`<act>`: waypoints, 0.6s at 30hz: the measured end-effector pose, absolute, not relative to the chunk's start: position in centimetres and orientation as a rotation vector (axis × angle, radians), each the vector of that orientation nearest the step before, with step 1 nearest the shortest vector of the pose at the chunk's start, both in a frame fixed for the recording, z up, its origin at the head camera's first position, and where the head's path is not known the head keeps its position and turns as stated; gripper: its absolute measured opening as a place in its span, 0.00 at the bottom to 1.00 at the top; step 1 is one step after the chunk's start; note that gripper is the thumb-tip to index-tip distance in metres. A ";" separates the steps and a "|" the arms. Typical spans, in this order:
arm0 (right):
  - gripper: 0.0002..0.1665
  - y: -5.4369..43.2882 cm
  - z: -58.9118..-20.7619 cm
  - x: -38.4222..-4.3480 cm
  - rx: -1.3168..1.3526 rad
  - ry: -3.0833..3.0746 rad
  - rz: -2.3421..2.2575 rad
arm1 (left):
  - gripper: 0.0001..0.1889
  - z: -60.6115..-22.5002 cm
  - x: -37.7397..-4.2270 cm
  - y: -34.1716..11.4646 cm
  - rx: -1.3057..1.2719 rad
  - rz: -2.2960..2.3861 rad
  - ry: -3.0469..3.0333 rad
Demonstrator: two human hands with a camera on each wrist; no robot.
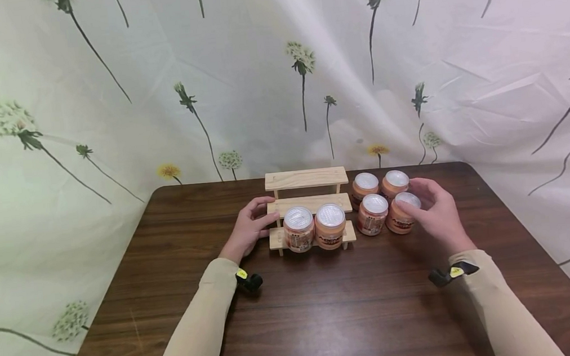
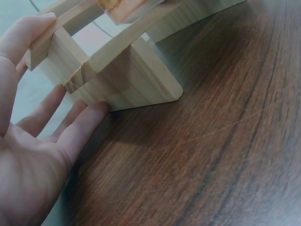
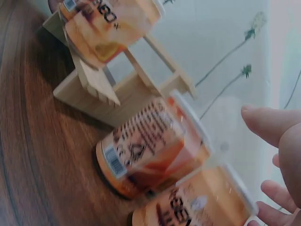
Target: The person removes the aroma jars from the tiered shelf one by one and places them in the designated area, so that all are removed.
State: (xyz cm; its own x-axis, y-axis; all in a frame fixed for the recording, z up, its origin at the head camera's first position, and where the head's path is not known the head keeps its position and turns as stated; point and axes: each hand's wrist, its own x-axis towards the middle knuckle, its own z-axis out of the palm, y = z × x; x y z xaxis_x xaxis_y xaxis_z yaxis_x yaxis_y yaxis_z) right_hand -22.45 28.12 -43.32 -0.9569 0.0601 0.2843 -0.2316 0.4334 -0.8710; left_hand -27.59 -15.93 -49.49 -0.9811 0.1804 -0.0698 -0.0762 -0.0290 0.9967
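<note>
A three-step wooden rack [image 1: 306, 178] stands at the back of the table. My left hand [image 1: 248, 226] holds its left end, thumb over the middle step and fingers along the side panel [image 2: 155, 75]. On the lowest step sit two orange jars with clear-white lids, a left jar [image 1: 299, 230] and a right jar [image 1: 330, 227]. Right of the rack, several like jars [image 1: 372, 215] stand grouped on the table. My right hand [image 1: 437, 210] is at the front right jar [image 1: 399, 220], its thumb raised off it and its fingertips beside the lid in the right wrist view.
The dark wood-grain table [image 1: 327, 310] has rounded back corners. A pale curtain [image 1: 257, 90] printed with dandelions hangs right behind it and down both sides. Each wrist wears a small black camera.
</note>
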 end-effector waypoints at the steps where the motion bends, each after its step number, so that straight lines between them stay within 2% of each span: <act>1: 0.38 27.8 -43.1 -22.3 0.166 -2.404 1.522 | 0.25 -49.5 -27.6 -15.9 0.113 2.130 2.055; 9: 0.35 25.0 -41.3 -21.5 0.240 -2.312 1.444 | 0.25 -49.5 -27.6 -15.9 0.126 2.135 2.054; 18: 0.35 21.3 -41.1 -20.9 0.488 -2.373 1.488 | 0.25 -49.5 -27.5 -16.0 0.123 2.126 2.062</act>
